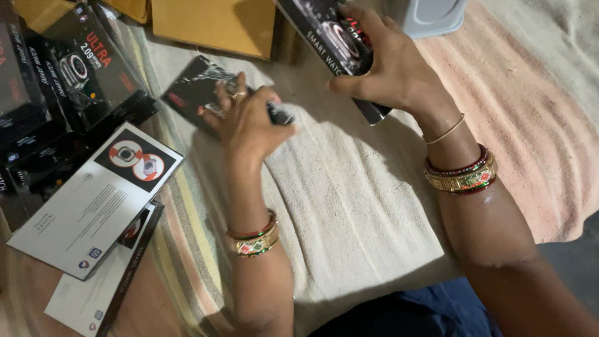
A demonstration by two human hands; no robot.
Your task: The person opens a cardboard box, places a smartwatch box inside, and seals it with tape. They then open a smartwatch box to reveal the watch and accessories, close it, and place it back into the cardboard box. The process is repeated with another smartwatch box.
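Observation:
My right hand point(390, 65) grips a long black product box point(331, 37) with a watch picture, holding it tilted above the cloth. Over a flat black packet point(193, 87) lying on the cloth, my left hand point(246, 118) is closed on a small dark item point(279, 115) that sticks out to the right of the fingers. Both wrists carry gold, red and green bangles.
A stack of black watch boxes point(75, 68) stands at the left. White printed box sleeves point(93, 206) lie at the lower left. Brown cardboard cartons point(212, 25) sit at the back, a grey plastic bin point(430, 15) at the top right. A cream cloth point(349, 200) covers the floor.

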